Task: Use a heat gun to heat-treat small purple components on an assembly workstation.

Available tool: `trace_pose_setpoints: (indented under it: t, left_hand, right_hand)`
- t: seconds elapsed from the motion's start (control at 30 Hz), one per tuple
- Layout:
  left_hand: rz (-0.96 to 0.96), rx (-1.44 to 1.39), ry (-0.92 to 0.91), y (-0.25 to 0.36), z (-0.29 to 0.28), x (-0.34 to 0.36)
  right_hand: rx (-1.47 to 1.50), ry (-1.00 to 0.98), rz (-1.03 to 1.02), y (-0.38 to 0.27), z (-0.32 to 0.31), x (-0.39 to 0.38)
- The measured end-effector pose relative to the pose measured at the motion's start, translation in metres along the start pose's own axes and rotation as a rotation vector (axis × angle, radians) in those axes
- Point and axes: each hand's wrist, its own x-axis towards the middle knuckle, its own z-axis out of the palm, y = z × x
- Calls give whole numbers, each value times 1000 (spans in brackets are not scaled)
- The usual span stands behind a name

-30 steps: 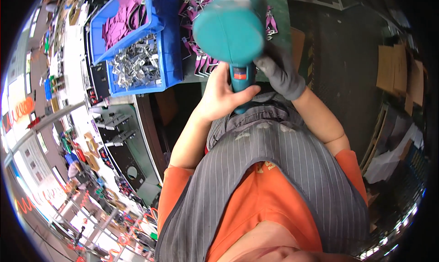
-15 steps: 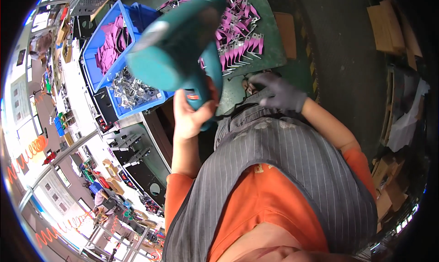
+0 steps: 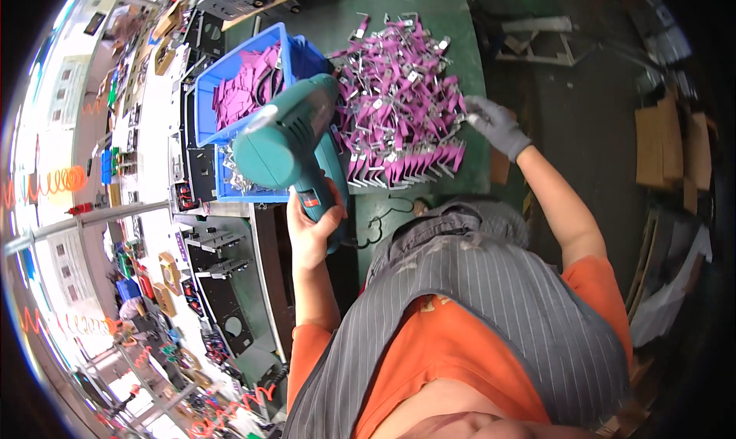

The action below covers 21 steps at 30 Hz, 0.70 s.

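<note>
My bare left hand (image 3: 310,232) is wrapped round the handle of a teal heat gun (image 3: 268,157), held up in front of the blue bins. On the green table lies a big heap of small metal pieces with purple sleeves (image 3: 399,94). Along its near edge, several of these pieces stand side by side in a row (image 3: 406,164). At the heap's right edge is my right hand (image 3: 500,128) in a grey glove, its fingers stretched out and apart at the outermost pieces. Whether the fingertips touch them is hard to tell.
One blue bin (image 3: 205,105) holds purple sleeves. A second blue bin (image 3: 253,197), partly hidden by the heat gun, holds bare metal pieces. A black cord (image 3: 374,236) hangs below the gun. Cardboard boxes (image 3: 659,144) stand at the right; a cluttered white workbench (image 3: 146,132) runs along the left.
My right hand has moved from near my lap out to the heap's right edge. The heat gun is lower and steadier. The view has shifted, showing more of the heap.
</note>
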Motion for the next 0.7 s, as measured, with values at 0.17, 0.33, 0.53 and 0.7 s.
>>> trace_pose_setpoints:
  t: [0.17, 0.33, 0.53, 0.7]
  left_hand:
    - [-27, -45, 118, -10, 16, 10]
    - [-97, -43, 203, -19, 53, 38]
    - [-198, -114, 314, -30, 83, 71]
    - [-242, -111, 306, -31, 89, 90]
  right_hand:
    - [-649, -86, -204, 20, -27, 125]
    - [-888, -273, -226, 34, 11, 219]
    - [-1006, -356, -405, 49, 38, 293]
    - [-1037, -363, -398, 60, 28, 342]
